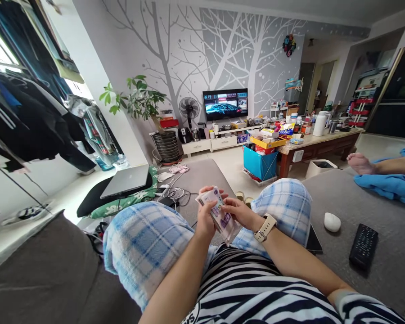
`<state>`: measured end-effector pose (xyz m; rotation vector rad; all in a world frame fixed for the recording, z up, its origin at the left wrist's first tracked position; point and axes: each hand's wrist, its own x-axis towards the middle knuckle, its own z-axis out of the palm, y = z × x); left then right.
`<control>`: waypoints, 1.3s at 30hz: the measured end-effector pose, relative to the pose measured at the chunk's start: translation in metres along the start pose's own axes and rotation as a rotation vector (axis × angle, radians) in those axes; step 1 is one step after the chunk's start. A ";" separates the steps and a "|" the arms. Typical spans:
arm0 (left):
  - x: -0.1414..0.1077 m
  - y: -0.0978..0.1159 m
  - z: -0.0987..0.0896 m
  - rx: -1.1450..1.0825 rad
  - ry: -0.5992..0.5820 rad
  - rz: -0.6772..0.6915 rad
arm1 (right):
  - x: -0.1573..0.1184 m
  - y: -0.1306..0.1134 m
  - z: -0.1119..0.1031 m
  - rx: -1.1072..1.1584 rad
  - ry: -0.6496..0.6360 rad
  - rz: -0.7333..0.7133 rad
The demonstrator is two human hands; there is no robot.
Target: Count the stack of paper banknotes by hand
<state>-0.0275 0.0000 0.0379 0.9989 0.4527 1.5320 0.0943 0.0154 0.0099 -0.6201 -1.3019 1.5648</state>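
Observation:
A stack of purple-and-white banknotes [222,218] is held above my lap, between my knees in blue-and-white plaid trousers. My left hand [206,215] wraps round the stack's left side, its thumb lying on top of the notes and its fingers behind. From the right, my right hand [239,210] grips the same stack, with thumb and fingertips at its right edge. A cream-banded watch [265,227] is on my right wrist. The notes are tilted, with their upper end turned away from me.
Right of my knee, a white mouse [332,222] and a black remote [363,246] lie on the grey sofa [330,189]. Another person's bare foot [360,164] rests beyond them. At left, a laptop [125,181] sits on cushions beside cables. A cluttered table [286,148] stands ahead.

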 end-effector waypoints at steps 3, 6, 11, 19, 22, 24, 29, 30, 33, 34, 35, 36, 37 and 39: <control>-0.002 -0.005 -0.002 0.025 -0.072 0.019 | 0.003 0.007 0.001 0.092 -0.013 0.028; -0.001 -0.008 -0.004 0.027 -0.093 0.024 | 0.005 0.011 0.000 0.129 -0.031 0.037; 0.004 -0.017 -0.004 -0.009 -0.068 0.042 | 0.012 0.012 -0.003 0.073 0.087 -0.096; 0.013 -0.037 -0.019 0.154 0.119 -0.088 | 0.027 0.020 -0.018 -0.124 0.450 -0.338; 0.013 -0.037 -0.021 0.319 0.183 -0.059 | 0.028 0.020 -0.019 -0.303 0.507 -0.347; 0.012 -0.034 -0.018 0.379 0.208 -0.045 | 0.025 0.019 -0.018 -0.411 0.537 -0.358; -0.002 -0.021 -0.005 0.449 0.146 -0.148 | 0.007 0.011 -0.009 -0.550 0.565 -0.484; -0.007 -0.018 -0.003 0.477 0.130 -0.180 | 0.001 0.009 -0.007 -0.585 0.567 -0.529; -0.022 -0.012 -0.002 0.568 0.115 -0.233 | -0.015 0.003 -0.001 -0.744 0.556 -0.651; -0.026 -0.010 -0.002 0.565 0.112 -0.257 | -0.020 0.001 0.001 -0.799 0.551 -0.680; -0.029 -0.009 -0.002 0.538 0.106 -0.260 | -0.024 0.001 0.002 -0.835 0.545 -0.701; -0.032 -0.007 -0.002 0.486 0.102 -0.244 | -0.028 0.001 0.004 -0.852 0.526 -0.717; -0.034 -0.006 -0.002 0.419 0.077 -0.242 | -0.031 0.001 0.006 -0.851 0.505 -0.733; -0.036 -0.006 -0.002 0.284 -0.005 -0.245 | -0.033 0.004 0.011 -0.809 0.480 -0.766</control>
